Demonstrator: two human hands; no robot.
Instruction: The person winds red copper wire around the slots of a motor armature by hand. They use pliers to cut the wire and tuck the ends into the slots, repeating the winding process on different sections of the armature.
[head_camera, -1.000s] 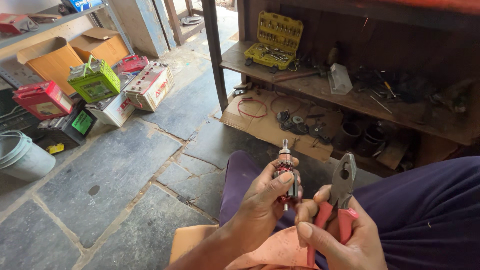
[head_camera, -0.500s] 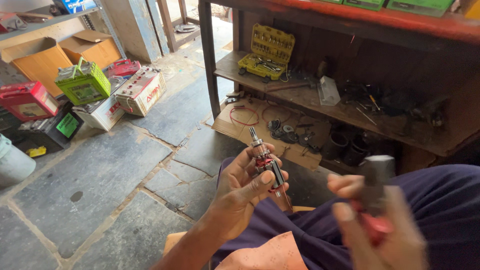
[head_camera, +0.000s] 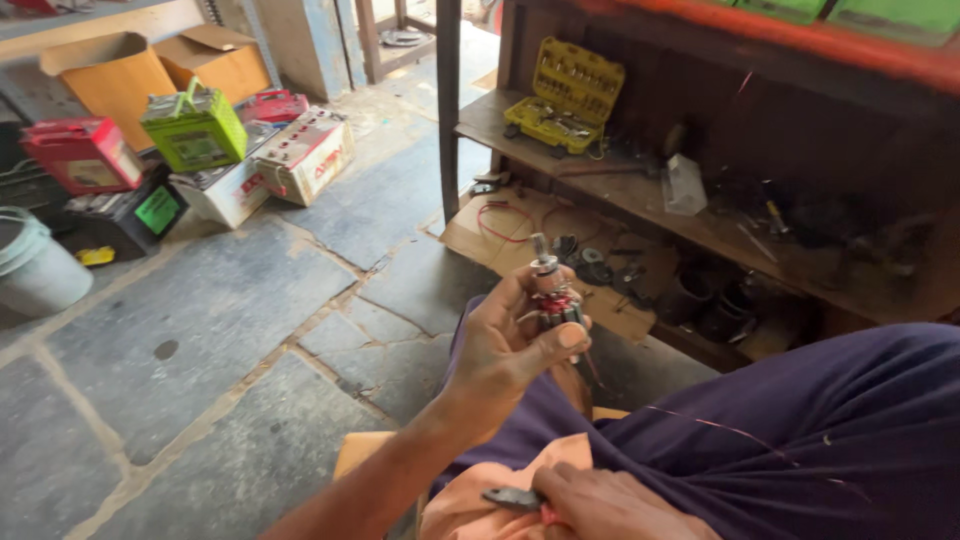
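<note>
My left hand grips a small motor armature with a metal shaft, red winding ends and thin copper wire trailing off it, held upright above my lap. Low at the frame's bottom edge, my right hand rests on an orange cloth over my purple trousers, fingers closed around red-handled pliers whose dark jaws stick out to the left.
A wooden workbench shelf carries a yellow socket set case and scattered tools. Cardboard with small parts lies underneath. Batteries and boxes stand at the left beside a white bucket on the stone floor.
My right hand has dropped with the pliers from chest height down onto my lap. The left hand kept hold of the armature and turned it slightly.
</note>
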